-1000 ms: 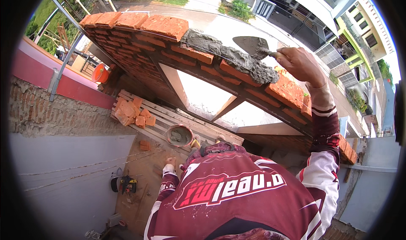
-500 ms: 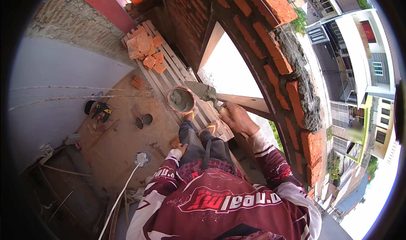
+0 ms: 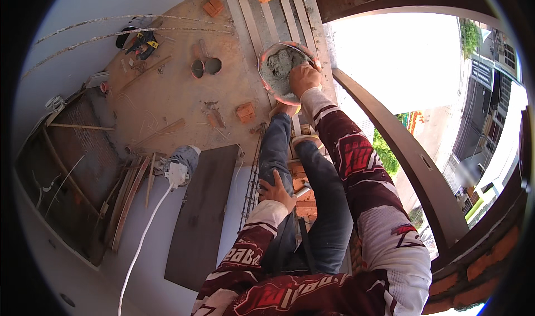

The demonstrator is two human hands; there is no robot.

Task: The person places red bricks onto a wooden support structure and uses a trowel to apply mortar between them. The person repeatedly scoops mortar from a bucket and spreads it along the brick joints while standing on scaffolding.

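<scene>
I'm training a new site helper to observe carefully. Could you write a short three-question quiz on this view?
1. Multiple choice: where does the left grip rest?
a) on the window frame
b) on the left trouser leg
c) on the other sleeve
2. True or false: the bucket holds red sand.
3. Short answer: which grip is at the bucket?

Key:
1. b
2. False; it holds a grey, mortar-like mix.
3. The right grip.
</scene>
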